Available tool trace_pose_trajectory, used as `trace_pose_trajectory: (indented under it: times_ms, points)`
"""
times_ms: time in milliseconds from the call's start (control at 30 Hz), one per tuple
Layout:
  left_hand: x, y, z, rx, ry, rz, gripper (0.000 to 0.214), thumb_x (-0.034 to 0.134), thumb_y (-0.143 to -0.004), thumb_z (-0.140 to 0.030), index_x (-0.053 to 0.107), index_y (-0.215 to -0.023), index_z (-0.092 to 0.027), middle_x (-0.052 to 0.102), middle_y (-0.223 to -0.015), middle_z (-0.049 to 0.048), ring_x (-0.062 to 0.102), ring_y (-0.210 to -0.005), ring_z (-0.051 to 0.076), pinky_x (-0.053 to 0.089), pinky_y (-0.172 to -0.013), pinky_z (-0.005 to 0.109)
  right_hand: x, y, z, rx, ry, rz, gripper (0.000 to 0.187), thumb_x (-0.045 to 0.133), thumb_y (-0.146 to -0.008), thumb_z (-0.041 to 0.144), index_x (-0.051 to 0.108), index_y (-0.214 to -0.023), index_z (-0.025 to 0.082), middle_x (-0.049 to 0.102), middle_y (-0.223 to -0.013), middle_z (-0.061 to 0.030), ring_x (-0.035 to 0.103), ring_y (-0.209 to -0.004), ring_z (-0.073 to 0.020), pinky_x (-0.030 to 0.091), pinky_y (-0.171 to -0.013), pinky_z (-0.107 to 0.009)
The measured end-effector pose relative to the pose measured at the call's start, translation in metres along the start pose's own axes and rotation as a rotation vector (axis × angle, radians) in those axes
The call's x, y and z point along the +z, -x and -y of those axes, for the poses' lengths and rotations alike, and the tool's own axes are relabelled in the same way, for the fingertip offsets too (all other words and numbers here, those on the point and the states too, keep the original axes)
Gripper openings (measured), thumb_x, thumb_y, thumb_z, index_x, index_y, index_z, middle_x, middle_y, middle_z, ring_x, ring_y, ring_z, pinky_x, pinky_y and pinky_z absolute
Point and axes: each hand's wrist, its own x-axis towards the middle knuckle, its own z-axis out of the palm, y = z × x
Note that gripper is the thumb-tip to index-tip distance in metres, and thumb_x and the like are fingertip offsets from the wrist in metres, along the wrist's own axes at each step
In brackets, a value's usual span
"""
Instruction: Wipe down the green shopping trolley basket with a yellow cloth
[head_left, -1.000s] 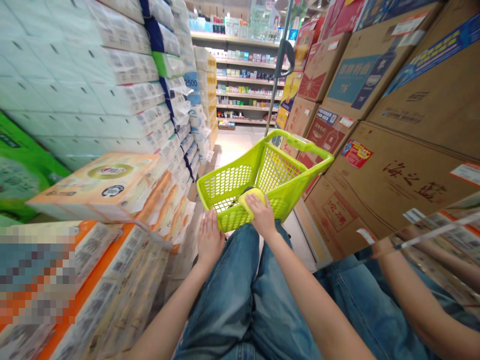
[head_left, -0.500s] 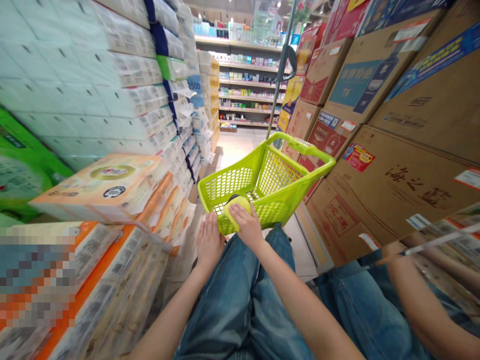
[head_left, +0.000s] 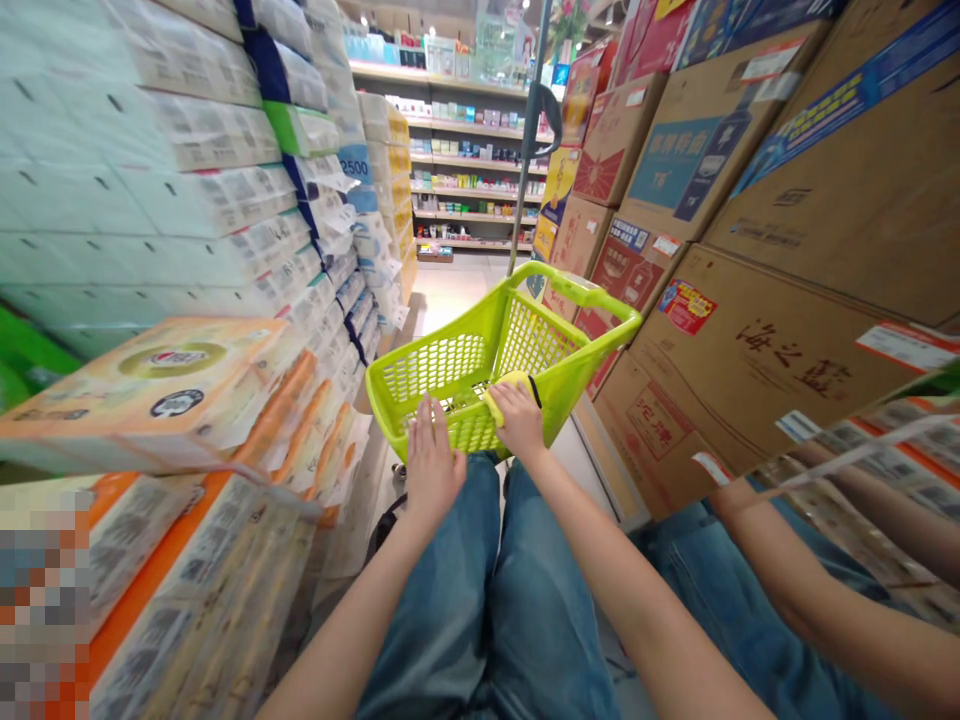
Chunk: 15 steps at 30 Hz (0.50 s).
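A lime-green plastic shopping basket (head_left: 420,375) with lattice walls and a raised handle stands in front of my knees. My right hand (head_left: 520,415) grips a yellow cloth (head_left: 517,380) with a dark edge, pressed on the near rim at the basket's right side. The palm hides part of the cloth. At the near left corner, my left hand (head_left: 433,455) lies with straight fingers against the rim and holds nothing.
Stacked tissue packs (head_left: 225,190) rise on the left, with an orange tissue pack (head_left: 150,385) jutting out low. Cardboard cartons (head_left: 810,340) wall the right side. A grey pole (head_left: 529,150) stands behind the basket, and stocked shelves (head_left: 476,130) line the far end.
My right hand has slid the yellow cloth rightward along the near rim. The left hand has lifted a little and its fingers stretch over the rim. The whole view has shifted slightly.
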Motion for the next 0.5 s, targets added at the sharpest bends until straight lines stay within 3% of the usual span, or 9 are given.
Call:
trace_pose_trajectory:
  times_ms: [100, 233, 367, 500]
  points:
    - [0.022, -0.026, -0.017, 0.129, 0.141, 0.076, 0.095, 0.049, -0.075, -0.006, -0.002, -0.155, -0.011, 0.008, -0.163, 0.0191, 0.011, -0.151, 0.030, 0.024, -0.120, 0.052, 0.011, -0.011, 0.013, 0.007, 0.025, 0.010, 0.050, 0.050, -0.084, 0.012, 0.056, -0.134, 0.013, 0.061, -0.135, -0.0105, 0.049, -0.131, -0.0212, 0.024, -0.121, -0.039]
    - [0.044, -0.039, -0.007, 0.143, 0.194, 0.049, 0.096, 0.047, -0.075, -0.003, -0.007, -0.155, -0.010, -0.002, -0.163, 0.0216, 0.003, -0.151, 0.030, 0.024, -0.119, 0.054, 0.020, -0.030, 0.033, -0.019, 0.042, 0.052, 0.040, 0.039, -0.096, 0.017, 0.058, -0.130, 0.011, 0.064, -0.129, -0.0119, 0.055, -0.124, -0.0195, 0.029, -0.118, -0.035]
    - [0.040, -0.044, 0.016, 0.175, 0.110, 0.054, 0.098, 0.055, -0.076, -0.011, -0.004, -0.154, -0.009, 0.004, -0.162, 0.0225, 0.004, -0.151, 0.033, 0.018, -0.119, 0.059, 0.018, -0.039, 0.049, -0.059, 0.018, 0.070, 0.045, 0.042, -0.094, 0.017, 0.052, -0.137, 0.006, 0.063, -0.128, -0.0148, 0.054, -0.123, -0.0222, 0.029, -0.117, -0.037]
    - [0.031, -0.046, 0.016, 0.211, 0.087, 0.049, 0.097, 0.055, -0.077, -0.013, -0.003, -0.154, -0.009, 0.003, -0.162, 0.0223, 0.008, -0.151, 0.032, 0.026, -0.117, 0.053, 0.008, -0.035, 0.051, -0.097, -0.021, 0.090, 0.050, 0.050, -0.086, 0.013, 0.053, -0.136, 0.009, 0.065, -0.125, -0.0133, 0.054, -0.121, -0.0211, 0.030, -0.116, -0.035]
